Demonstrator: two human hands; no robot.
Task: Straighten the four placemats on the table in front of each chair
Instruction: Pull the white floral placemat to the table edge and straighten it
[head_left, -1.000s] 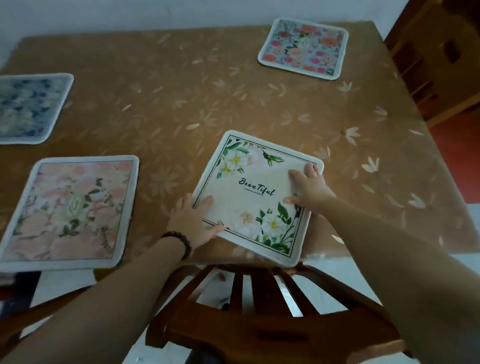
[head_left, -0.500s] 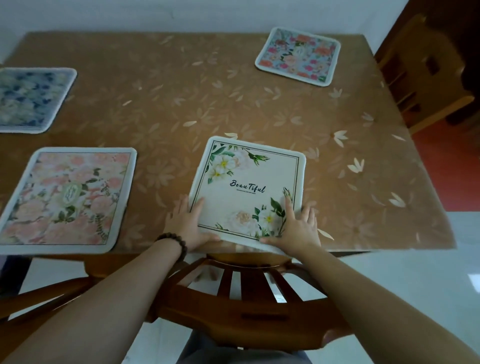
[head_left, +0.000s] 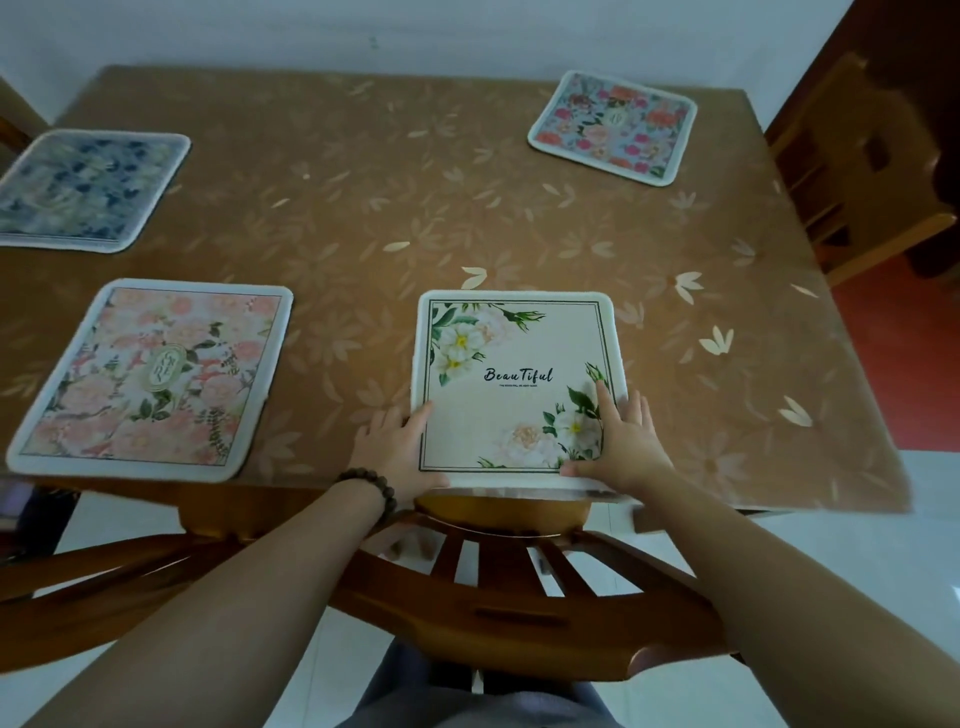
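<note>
— Where the near edge of the table (head_left: 519, 218) meets the chair (head_left: 519, 618), how does the cream mat (head_left: 514, 384) lie?

— Square to that edge, its "Beautiful" lettering upright toward the person. It looks about square, so no long axis shows. Its near border sits right at the table's lip, directly beyond the chair back.

— And the hands?

— Both flat and spread, gripping nothing. The left hand (head_left: 397, 449), with a bead bracelet (head_left: 371, 491) at the wrist, rests at the mat's near left corner, thumb along the near border, fingers partly on the tablecloth. The right hand (head_left: 621, 447) presses on the near right corner, fingers pointing away over the flower print, thumb on the near border.

— The other mats?

— A pink mat (head_left: 150, 379) lies to the left along the same edge, slightly skewed. A blue mat (head_left: 88, 189) sits far left. A red-flowered mat (head_left: 613, 127) lies at the far right, turned at an angle to the table's sides.
</note>
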